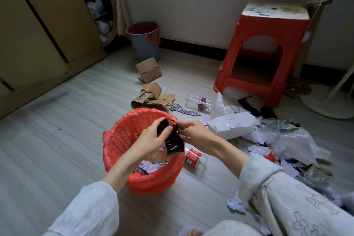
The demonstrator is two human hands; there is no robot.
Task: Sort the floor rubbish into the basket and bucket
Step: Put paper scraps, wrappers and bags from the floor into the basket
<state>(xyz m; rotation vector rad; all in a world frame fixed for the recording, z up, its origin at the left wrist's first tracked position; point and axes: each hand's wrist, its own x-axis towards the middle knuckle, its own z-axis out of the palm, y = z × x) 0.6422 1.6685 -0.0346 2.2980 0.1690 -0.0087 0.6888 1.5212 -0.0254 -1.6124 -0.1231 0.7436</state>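
Both hands hold a crumpled black wrapper (173,141) above the red-lined basket (122,136): the left hand (153,140) grips its side, the right hand (193,134) pinches its top edge. A red-labelled bottle (194,158) lies beside the basket, its print unreadable. The grey bucket (143,41) stands by the wall.

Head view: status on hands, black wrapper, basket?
Left hand and right hand both grip the black wrapper. Wrapper held over red basket, not dropped. Nothing blocking; grey bucket far back.
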